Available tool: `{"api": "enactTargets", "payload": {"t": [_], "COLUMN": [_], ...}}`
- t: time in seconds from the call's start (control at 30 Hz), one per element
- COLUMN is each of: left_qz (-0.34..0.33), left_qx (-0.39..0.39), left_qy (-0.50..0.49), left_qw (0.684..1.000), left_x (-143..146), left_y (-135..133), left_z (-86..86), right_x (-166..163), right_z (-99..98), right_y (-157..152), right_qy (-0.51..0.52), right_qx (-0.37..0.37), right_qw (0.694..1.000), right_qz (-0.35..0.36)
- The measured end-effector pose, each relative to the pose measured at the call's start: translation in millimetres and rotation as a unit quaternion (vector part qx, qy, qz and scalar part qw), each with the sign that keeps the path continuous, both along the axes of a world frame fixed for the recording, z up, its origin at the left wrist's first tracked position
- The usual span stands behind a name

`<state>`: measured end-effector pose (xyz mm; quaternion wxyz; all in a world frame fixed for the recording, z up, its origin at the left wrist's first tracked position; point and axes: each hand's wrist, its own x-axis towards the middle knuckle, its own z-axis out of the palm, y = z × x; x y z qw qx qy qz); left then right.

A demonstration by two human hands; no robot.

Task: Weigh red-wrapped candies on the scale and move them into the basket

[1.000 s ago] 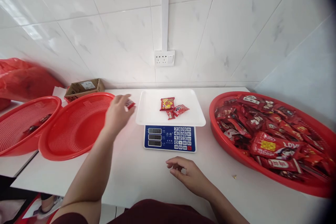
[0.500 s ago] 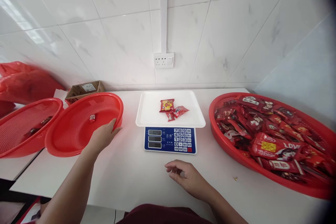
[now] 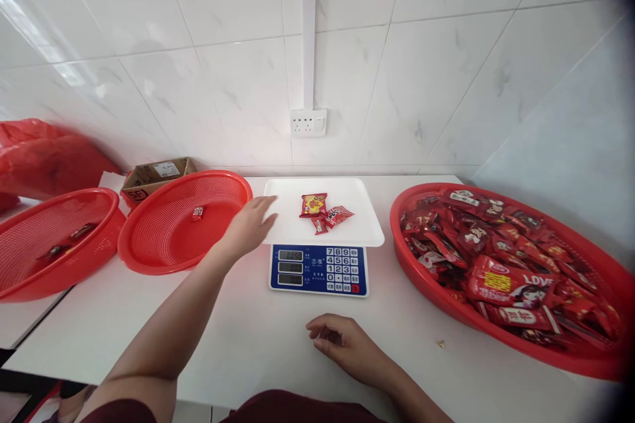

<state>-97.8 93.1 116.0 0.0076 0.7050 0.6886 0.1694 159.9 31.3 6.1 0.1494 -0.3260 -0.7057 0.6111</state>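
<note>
Take the scale (image 3: 319, 271) as the middle of the dial, with twelve toward the wall. Your left hand (image 3: 245, 230) is at about nine o'clock, palm down, its fingertips over the left edge of the white tray (image 3: 364, 228); whether they touch it you cannot tell. That grip is well open, thumb apart from the fingers, with nothing seen in it. Your right hand (image 3: 350, 347) is near six o'clock, low by the bench (image 3: 258, 344), its grip loosely curled with a gap at the thumb and no object visible.

On the tray, three packets lie together near its middle: the red-and-yellow packet (image 3: 314, 205) at ten o'clock of the group, the white-lettered packet (image 3: 339, 215) at three, and the little packet (image 3: 320, 225) at six.

At nine o'clock from the scale, just past your left hand, the middle basket (image 3: 169, 231) holds one small packet (image 3: 197, 213). Farther out at nine is the far basket (image 3: 20, 238), with a few dark-red packets in it. At three o'clock, the big basket (image 3: 411, 264) is heaped with red packets.
</note>
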Motion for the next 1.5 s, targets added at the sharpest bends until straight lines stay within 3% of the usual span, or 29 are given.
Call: {"api": "enactTargets", "payload": {"t": [0.07,0.13,0.23,0.33,0.5,0.63,0.73,0.8,0.9,1.0,1.07,1.2,1.37,1.5], "left_qz": [-0.126,-0.186,-0.188,-0.174,-0.137,-0.004,0.080,0.102,0.013,-0.111,-0.149,-0.137,-0.123,-0.105], "left_qx": [-0.037,-0.091,-0.157,-0.172,-0.124,-0.003,-0.028,-0.024,-0.002,-0.013,-0.033,-0.049,-0.068,-0.061], "left_qy": [-0.020,-0.019,-0.011,-0.010,-0.007,0.054,0.081,0.082,-0.001,-0.067,-0.047,-0.042,-0.098,-0.199], "left_qw": [0.991,0.978,0.970,0.969,0.983,0.999,0.993,0.991,1.000,0.992,0.987,0.988,0.985,0.972], "left_x": [19.6,34.4,47.0,52.2,40.4,-7.9,-46.9,-54.7,-27.1,28.0,60.9,89.2,81.8,74.8], "left_y": [23.2,47.0,75.2,86.3,65.9,25.7,-1.0,-9.1,-4.5,13.0,26.1,45.0,49.0,48.1], "left_z": [4.2,7.2,9.3,8.7,11.0,22.7,27.6,24.5,11.0,-4.5,-11.8,-19.3,-25.3,-27.8], "right_x": [-1.8,-2.5,-1.8,-1.1,-2.7,-2.8,0.6,4.6,9.4,7.4,1.9,-10.9,-16.3,-16.1], "right_z": [-1.9,-4.1,-6.6,-7.1,-5.3,-0.7,13.6,29.3,53.2,65.4,66.1,64.1,66.4,61.8], "right_y": [-1.1,-1.5,-1.2,-0.8,-0.5,-1.3,5.4,19.8,58.2,104.6,129.6,152.2,153.1,157.4], "right_qy": [-0.001,-0.007,-0.013,-0.014,-0.020,-0.021,-0.014,-0.008,-0.013,-0.064,-0.130,-0.231,-0.252,-0.241], "right_qx": [0.005,0.014,0.025,0.034,0.053,0.044,0.047,0.094,0.240,0.432,0.494,0.504,0.485,0.445], "right_qw": [1.000,1.000,1.000,0.999,0.998,0.999,0.999,0.995,0.965,0.885,0.846,0.824,0.828,0.848], "right_qz": [0.008,0.006,-0.009,-0.014,-0.004,0.004,0.003,-0.021,-0.105,-0.161,-0.157,-0.119,-0.126,-0.157]}}
